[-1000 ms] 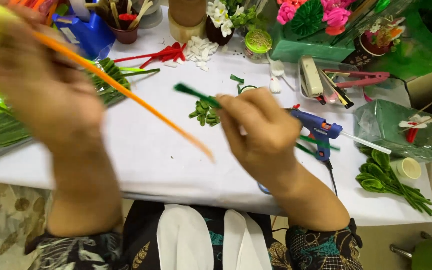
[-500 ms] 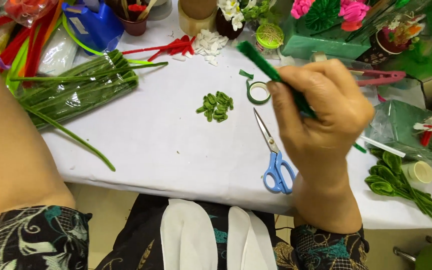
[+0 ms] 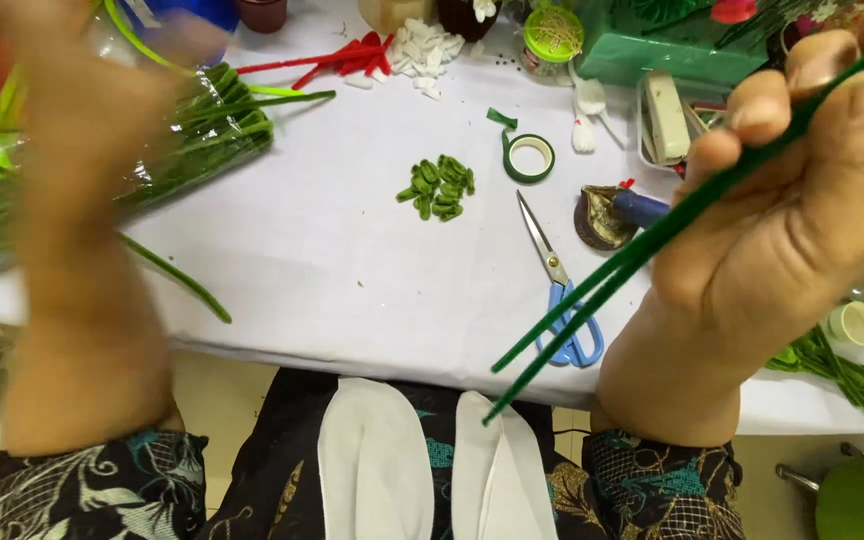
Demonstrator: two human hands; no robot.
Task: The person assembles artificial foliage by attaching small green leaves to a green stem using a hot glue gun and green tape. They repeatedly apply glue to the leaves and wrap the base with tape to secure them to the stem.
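Pinching green stems (image 3: 652, 240), right hand (image 3: 782, 220) fingers clenched; left hand (image 3: 82, 130) blurred, grip unclear; clear tray (image 3: 667, 120) holds stapler, perhaps.

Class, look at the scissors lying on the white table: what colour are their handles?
Blue. The scissors show plainly in the head view, handles toward the table's near edge.

Counted on the white table (image 3: 332, 270): one pair of scissors (image 3: 560, 290), one roll of green tape (image 3: 529, 157), one heap of green leaf pieces (image 3: 437, 187), two green stems (image 3: 642, 245) held.
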